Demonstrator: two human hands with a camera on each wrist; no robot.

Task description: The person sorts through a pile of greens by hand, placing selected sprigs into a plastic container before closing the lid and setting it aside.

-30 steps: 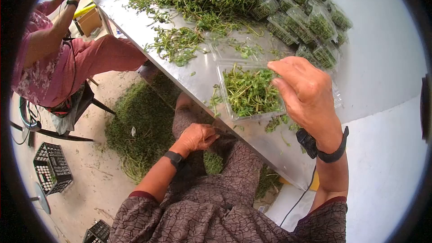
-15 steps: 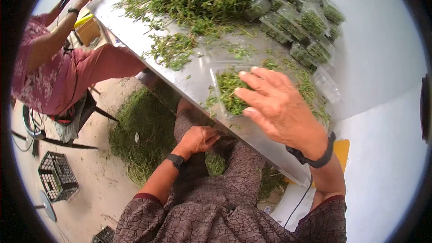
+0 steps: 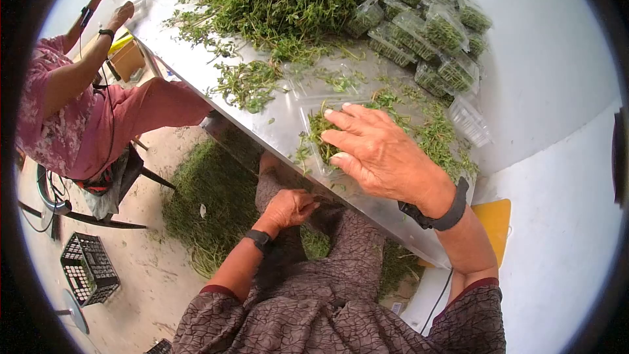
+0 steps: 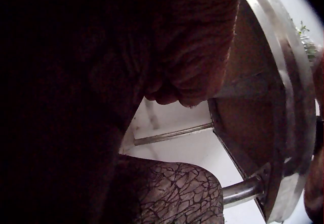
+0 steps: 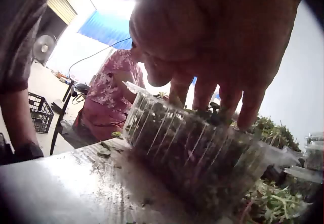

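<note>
An unlidded clear plastic box point(image 5: 177, 143) of green sprigs point(image 3: 319, 132) stands near the metal table's edge, its lid side point(image 3: 321, 82) spread flat behind it. My right hand point(image 3: 386, 157) lies over the box with fingers spread and nearly straight, the fingertips on the sprigs; in the right wrist view the hand point(image 5: 217, 47) reaches over the box's rim. The palm hides much of the contents. My left hand point(image 3: 288, 210) rests by my knee below the table edge, fingers loosely curled with nothing seen in them; the left wrist view shows this hand point(image 4: 190, 67) dark.
A large heap of greens point(image 3: 288, 0) covers the table's back, with filled boxes point(image 3: 419, 33) stacked to its right. One clear container point(image 3: 470, 120) lies at the right. Another person point(image 3: 72, 98) sits at the left. Greens point(image 3: 209, 203) and a black crate point(image 3: 90, 269) are on the floor.
My right hand has come down and left from the box's right side, its fingers spreading over the greens. A clear container now shows at the right. The left hand has stayed by the knee.
</note>
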